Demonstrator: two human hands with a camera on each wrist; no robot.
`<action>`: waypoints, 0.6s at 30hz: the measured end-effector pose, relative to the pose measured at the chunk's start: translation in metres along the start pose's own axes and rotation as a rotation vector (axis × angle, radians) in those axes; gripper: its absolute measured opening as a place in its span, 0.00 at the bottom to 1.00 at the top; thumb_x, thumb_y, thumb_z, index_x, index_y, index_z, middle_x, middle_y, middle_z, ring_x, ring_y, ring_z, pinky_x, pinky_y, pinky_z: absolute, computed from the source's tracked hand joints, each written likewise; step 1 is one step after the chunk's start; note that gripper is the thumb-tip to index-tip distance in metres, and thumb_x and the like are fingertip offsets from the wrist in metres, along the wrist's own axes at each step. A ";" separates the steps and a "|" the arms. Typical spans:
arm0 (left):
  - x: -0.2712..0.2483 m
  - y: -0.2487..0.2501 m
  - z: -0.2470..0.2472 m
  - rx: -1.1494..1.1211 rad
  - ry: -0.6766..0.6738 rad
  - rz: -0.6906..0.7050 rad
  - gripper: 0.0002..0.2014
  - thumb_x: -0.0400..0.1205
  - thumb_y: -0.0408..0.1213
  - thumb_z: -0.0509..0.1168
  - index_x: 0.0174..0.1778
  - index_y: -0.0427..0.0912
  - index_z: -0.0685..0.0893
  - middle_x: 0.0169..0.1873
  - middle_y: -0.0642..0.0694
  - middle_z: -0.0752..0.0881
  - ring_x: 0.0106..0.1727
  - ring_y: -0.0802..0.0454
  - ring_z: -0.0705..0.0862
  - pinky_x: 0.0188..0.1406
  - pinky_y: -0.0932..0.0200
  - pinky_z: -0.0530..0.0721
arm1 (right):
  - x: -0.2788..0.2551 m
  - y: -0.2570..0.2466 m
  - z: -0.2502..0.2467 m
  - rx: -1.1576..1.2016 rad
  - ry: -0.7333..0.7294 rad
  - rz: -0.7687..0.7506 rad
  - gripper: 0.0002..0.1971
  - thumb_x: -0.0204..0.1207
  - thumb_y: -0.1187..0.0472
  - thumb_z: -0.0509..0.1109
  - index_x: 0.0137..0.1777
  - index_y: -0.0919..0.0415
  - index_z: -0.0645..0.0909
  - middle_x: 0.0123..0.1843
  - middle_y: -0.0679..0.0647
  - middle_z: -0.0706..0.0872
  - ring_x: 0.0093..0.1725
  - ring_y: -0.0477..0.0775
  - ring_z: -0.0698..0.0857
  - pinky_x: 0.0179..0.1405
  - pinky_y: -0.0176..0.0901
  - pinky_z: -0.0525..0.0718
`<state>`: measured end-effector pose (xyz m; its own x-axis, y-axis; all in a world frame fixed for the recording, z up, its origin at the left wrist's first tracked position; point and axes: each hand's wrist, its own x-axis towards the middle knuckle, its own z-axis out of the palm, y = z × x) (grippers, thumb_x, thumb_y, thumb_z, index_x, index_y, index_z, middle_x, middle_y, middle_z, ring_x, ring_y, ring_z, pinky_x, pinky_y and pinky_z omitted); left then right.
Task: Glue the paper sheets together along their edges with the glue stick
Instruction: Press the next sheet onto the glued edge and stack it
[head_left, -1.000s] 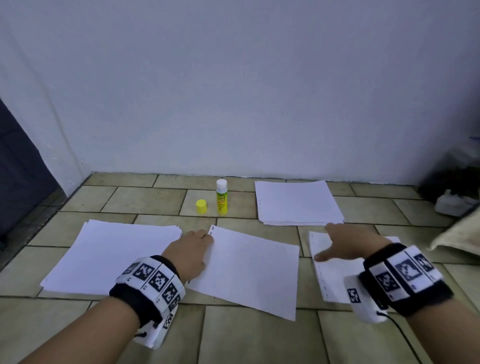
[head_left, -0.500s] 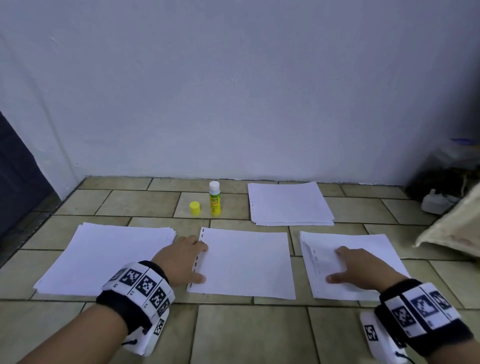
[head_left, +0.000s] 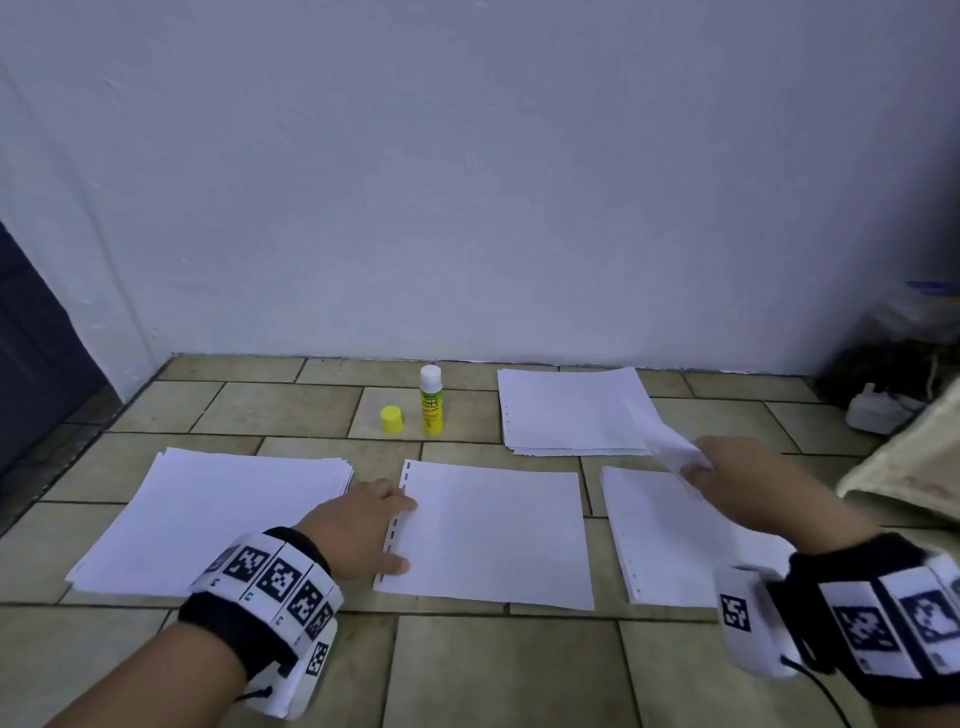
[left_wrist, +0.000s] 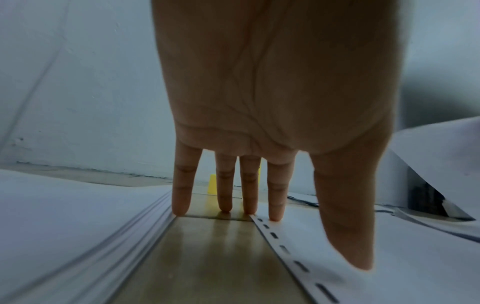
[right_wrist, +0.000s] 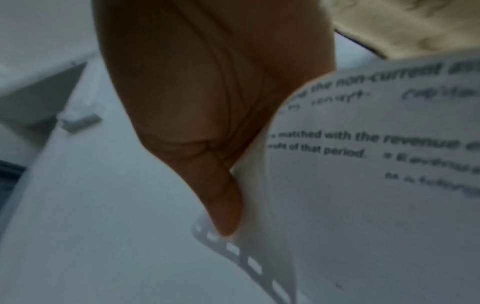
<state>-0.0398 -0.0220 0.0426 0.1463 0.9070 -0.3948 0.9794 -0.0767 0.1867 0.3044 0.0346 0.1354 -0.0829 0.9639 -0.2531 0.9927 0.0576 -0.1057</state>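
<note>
**Left hand flat on the middle sheet, right hand lifting a corner**

Head view first: the left hand (head_left: 358, 525) lies flat at the punched left edge of the middle sheet (head_left: 493, 535), which sits on the tiled floor (head_left: 493, 670). Just to its left is a thick stack of paper (head_left: 208, 514). The right hand (head_left: 737, 478) pinches the far corner of the top sheet (head_left: 670, 447) of the right pile (head_left: 670, 545), and that corner is curled up off the pile. The glue stick (head_left: 431, 400) stands upright near the wall, uncapped, with its yellow cap (head_left: 391, 420) just beside it on the left. Another pile of paper (head_left: 576, 410) lies to the right of the glue stick, by the wall. Some beige cloth (head_left: 914, 467) sits at the far right.

Left wrist view: fingers (left_wrist: 276, 197) are straight and slightly spread, tips down. The index tip lands on the punched sheet (left_wrist: 337, 257), the thumb rests on it too, and the other tips touch bare tile or the edge of the stack (left_wrist: 64, 222). A bit of yellow cap (left_wrist: 212, 184) peeks between the fingers.

Right wrist view: pretty blurry, but the thumb (right_wrist: 223, 205) presses against the lifted sheet (right_wrist: 363, 205), which shows printed text on its underside and punch holes along its edge. The other fingers are hidden behind the paper, so I can't tell how they lie.
</note>
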 end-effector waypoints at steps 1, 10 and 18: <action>0.000 0.000 0.000 0.010 -0.010 0.003 0.37 0.79 0.53 0.67 0.82 0.53 0.59 0.79 0.55 0.61 0.77 0.55 0.62 0.73 0.56 0.70 | -0.008 -0.014 -0.006 0.000 0.013 -0.039 0.12 0.84 0.56 0.55 0.56 0.59 0.78 0.51 0.55 0.81 0.47 0.54 0.78 0.37 0.42 0.71; -0.006 0.008 0.004 0.021 0.058 -0.015 0.37 0.77 0.54 0.69 0.80 0.53 0.62 0.76 0.55 0.65 0.74 0.54 0.66 0.69 0.56 0.74 | -0.014 -0.152 0.057 -0.035 -0.220 -0.345 0.20 0.84 0.49 0.56 0.62 0.65 0.78 0.63 0.60 0.82 0.62 0.61 0.80 0.56 0.47 0.76; -0.006 0.008 0.004 0.044 0.042 -0.003 0.36 0.79 0.55 0.68 0.80 0.50 0.61 0.79 0.54 0.63 0.75 0.53 0.65 0.69 0.57 0.73 | 0.014 -0.160 0.110 0.069 -0.245 -0.294 0.32 0.80 0.37 0.58 0.73 0.61 0.68 0.70 0.61 0.76 0.70 0.62 0.74 0.74 0.58 0.65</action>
<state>-0.0327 -0.0301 0.0425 0.1387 0.9239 -0.3566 0.9851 -0.0918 0.1454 0.1347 0.0107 0.0431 -0.3901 0.8177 -0.4233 0.9158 0.2970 -0.2703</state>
